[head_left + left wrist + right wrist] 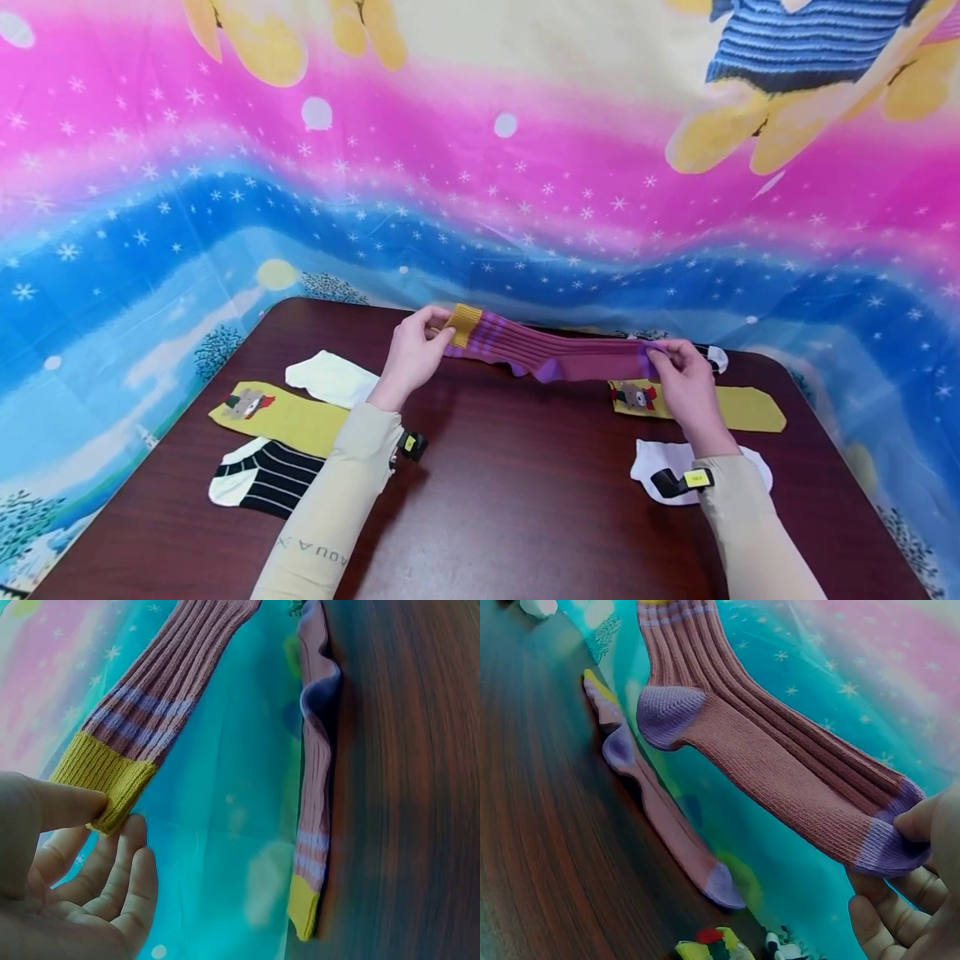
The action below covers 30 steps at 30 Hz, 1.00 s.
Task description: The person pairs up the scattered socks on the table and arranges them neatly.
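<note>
A ribbed mauve sock with a mustard cuff and purple heel and toe is stretched sideways above the far part of the table. My left hand pinches the cuff between thumb and fingers. At the other end, my right hand pinches the purple toe. A matching mauve sock lies along the table's far edge, seen in both wrist views; in the head view the held sock mostly hides it.
At left lie a white sock, a yellow bear sock and a black striped sock. At right are another yellow bear sock, a white sock and a partly hidden black-and-white sock. A printed cloth hangs behind the table.
</note>
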Each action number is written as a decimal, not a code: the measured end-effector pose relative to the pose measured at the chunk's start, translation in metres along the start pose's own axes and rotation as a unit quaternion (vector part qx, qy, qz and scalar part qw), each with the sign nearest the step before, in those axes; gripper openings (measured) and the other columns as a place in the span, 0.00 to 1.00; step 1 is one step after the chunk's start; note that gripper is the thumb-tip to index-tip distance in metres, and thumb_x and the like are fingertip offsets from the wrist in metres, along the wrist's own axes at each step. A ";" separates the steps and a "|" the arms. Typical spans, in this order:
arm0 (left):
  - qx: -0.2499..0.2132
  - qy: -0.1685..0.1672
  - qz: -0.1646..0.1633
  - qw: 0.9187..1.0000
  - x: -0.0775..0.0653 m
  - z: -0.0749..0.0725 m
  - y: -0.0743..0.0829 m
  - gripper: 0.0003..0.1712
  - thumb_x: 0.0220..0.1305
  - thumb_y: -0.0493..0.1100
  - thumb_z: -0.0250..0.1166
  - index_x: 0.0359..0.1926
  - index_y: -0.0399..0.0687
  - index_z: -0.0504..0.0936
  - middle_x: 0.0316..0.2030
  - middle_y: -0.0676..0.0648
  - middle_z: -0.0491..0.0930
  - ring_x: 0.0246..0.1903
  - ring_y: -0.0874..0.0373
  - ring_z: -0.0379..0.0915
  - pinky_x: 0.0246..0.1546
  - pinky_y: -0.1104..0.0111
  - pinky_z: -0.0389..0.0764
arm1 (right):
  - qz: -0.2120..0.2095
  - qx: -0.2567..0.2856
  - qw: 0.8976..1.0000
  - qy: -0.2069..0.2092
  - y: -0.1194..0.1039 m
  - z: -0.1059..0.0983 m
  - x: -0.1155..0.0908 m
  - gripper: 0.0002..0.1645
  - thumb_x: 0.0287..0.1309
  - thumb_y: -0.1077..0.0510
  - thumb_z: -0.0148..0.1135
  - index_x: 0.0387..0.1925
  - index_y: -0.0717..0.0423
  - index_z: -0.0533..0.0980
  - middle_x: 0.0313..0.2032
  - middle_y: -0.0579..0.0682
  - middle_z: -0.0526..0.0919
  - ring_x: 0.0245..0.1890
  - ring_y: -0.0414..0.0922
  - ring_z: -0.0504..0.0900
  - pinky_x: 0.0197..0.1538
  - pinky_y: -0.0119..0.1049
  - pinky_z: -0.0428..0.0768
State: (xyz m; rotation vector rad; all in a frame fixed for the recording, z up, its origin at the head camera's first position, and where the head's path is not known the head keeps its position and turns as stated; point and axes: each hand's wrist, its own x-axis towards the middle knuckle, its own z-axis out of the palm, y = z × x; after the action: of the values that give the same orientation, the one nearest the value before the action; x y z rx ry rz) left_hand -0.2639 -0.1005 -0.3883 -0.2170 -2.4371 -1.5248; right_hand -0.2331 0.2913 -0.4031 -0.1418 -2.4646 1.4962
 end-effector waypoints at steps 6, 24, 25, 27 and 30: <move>0.009 0.001 -0.004 1.000 0.003 -0.002 -0.005 0.10 0.70 0.38 0.66 0.51 0.44 0.84 0.41 0.46 0.84 0.36 0.53 0.81 0.38 0.60 0.79 | 0.015 0.025 1.000 -0.009 -0.001 0.007 0.009 0.25 0.77 0.46 0.52 0.59 0.64 0.71 0.62 0.62 0.77 0.49 0.43 0.79 0.50 0.32 0.79; 0.010 0.017 -0.035 0.999 0.019 -0.008 -0.016 0.12 0.69 0.38 0.67 0.52 0.42 0.84 0.42 0.43 0.84 0.41 0.50 0.82 0.44 0.58 0.81 | 0.067 0.084 0.994 -0.032 -0.007 0.030 0.041 0.24 0.73 0.47 0.59 0.57 0.62 0.73 0.56 0.60 0.80 0.43 0.41 0.81 0.51 0.38 0.82; 0.013 0.018 -0.035 0.999 0.020 -0.009 -0.016 0.12 0.69 0.38 0.67 0.52 0.42 0.84 0.42 0.43 0.84 0.41 0.50 0.82 0.44 0.58 0.81 | 0.069 0.087 0.993 -0.033 -0.007 0.031 0.042 0.24 0.73 0.47 0.59 0.57 0.62 0.73 0.57 0.60 0.79 0.43 0.42 0.81 0.52 0.40 0.81; 0.018 0.020 -0.036 0.999 0.022 -0.009 -0.018 0.12 0.69 0.38 0.67 0.51 0.42 0.84 0.42 0.43 0.84 0.41 0.50 0.82 0.44 0.58 0.81 | 0.072 0.090 0.993 -0.036 -0.007 0.033 0.045 0.25 0.73 0.47 0.59 0.58 0.62 0.73 0.58 0.61 0.79 0.43 0.42 0.80 0.53 0.43 0.81; 0.021 0.023 -0.038 0.999 0.025 -0.010 -0.020 0.11 0.69 0.38 0.67 0.51 0.43 0.84 0.42 0.43 0.85 0.40 0.50 0.83 0.43 0.59 0.81 | 0.077 0.092 0.992 -0.039 -0.005 0.036 0.048 0.26 0.73 0.47 0.60 0.59 0.64 0.73 0.58 0.62 0.79 0.41 0.42 0.81 0.50 0.43 0.82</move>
State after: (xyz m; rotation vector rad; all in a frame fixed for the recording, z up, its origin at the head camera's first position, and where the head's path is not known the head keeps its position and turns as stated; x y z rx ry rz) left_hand -0.2919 -0.1180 -0.3939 -0.0807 -2.4662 -1.4904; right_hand -0.2886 0.2688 -0.4069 -0.2476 -2.4056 1.8172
